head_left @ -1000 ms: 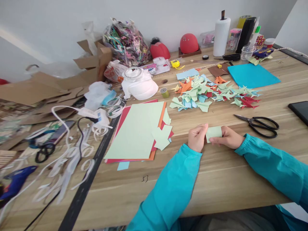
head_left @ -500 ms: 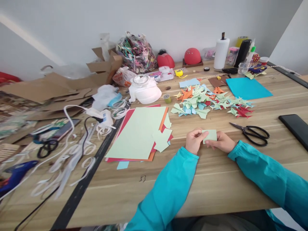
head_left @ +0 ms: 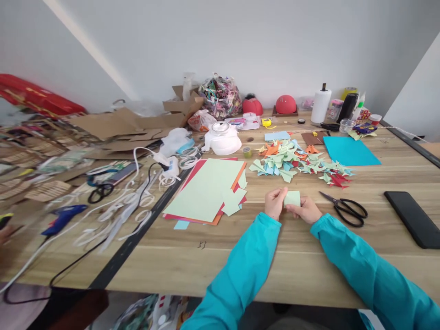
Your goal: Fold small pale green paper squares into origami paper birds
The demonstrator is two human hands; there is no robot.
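Between my two hands is a small pale-green piece of paper [head_left: 292, 198], held just above the wooden table. My left hand [head_left: 274, 204] pinches its left edge, thumb pointing up. On the lower right, my right hand [head_left: 307, 209] grips it between thumb and fingers. Black-handled scissors [head_left: 346, 208] lie to the right of my right hand. Beyond my hands is a pile of folded paper pieces [head_left: 282, 160] in green, blue, orange and red. A stack of coloured paper sheets [head_left: 202, 188], pale green on top, lies to the left, with cut green scraps on its right edge.
A black phone [head_left: 412, 219] lies at the right. Turquoise fabric or paper [head_left: 351, 150] is behind the pile. Leftward are a power strip [head_left: 169, 167], tangled cords, a blue glue gun [head_left: 62, 219] and flattened cardboard [head_left: 106, 123]. Another person's hand [head_left: 4, 233] shows at the left edge.
My view has swung to the left and up, bringing the glue gun fully into view and another person's hand at the left edge. Both hands keep hold of the green paper.
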